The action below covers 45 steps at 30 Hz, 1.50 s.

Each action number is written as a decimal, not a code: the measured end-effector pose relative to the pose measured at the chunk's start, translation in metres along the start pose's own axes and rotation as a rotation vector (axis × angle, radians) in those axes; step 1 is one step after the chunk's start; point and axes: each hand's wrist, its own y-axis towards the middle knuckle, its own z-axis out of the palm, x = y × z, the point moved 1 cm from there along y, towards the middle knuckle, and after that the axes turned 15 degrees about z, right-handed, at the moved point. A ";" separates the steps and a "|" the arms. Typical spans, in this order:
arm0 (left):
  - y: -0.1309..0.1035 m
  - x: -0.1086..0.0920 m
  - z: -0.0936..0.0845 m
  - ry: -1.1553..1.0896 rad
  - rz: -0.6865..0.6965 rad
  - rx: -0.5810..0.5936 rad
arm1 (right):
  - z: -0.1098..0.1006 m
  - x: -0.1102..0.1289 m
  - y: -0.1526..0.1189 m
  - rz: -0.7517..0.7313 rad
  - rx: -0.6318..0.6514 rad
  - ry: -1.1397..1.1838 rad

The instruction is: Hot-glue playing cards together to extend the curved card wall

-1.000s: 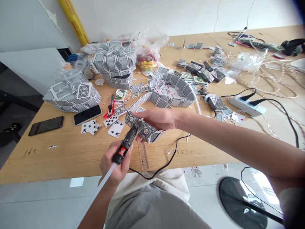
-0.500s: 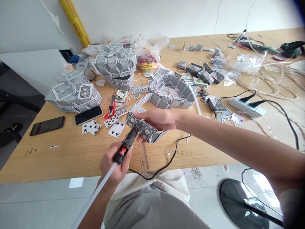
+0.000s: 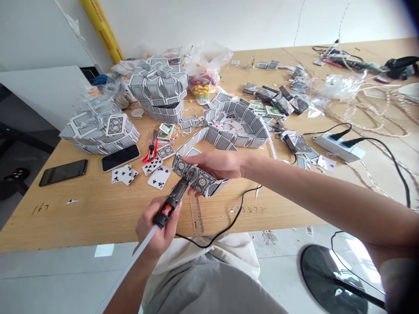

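Note:
My left hand (image 3: 158, 226) is wrapped round a black glue gun (image 3: 170, 203) with an orange-red part and a white glue stick out of its rear. The gun's tip is at a folded piece made of dark patterned cards (image 3: 202, 182). My right hand (image 3: 221, 165) grips that piece from above, its thumb and fingertips partly hidden. Behind it stands an open ring-shaped wall of grey cards (image 3: 248, 124), with loose cards inside it. A strip of cards (image 3: 193, 140) runs from the ring toward my right hand.
Two grey card boxes (image 3: 159, 89) (image 3: 100, 126) stand at the back left. Near them lie two phones (image 3: 121, 158) (image 3: 63, 172), a red cutter (image 3: 151, 147) and playing cards (image 3: 159, 176). A clear ruler (image 3: 197, 216) and black cable (image 3: 225, 229) lie in front; a power strip (image 3: 340, 147) is right.
My left hand and the glue gun have shifted very slightly left and down. The card piece in my right hand has barely moved.

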 end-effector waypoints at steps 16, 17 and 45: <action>0.000 -0.006 -0.005 0.002 -0.116 -0.058 | -0.001 -0.004 -0.004 0.241 0.024 0.077; 0.001 -0.008 -0.008 -0.016 -0.182 -0.076 | -0.002 -0.005 -0.004 0.245 0.016 0.060; 0.003 0.058 -0.031 -0.605 -1.115 -0.023 | -0.023 -0.065 -0.019 -0.004 -0.399 -1.109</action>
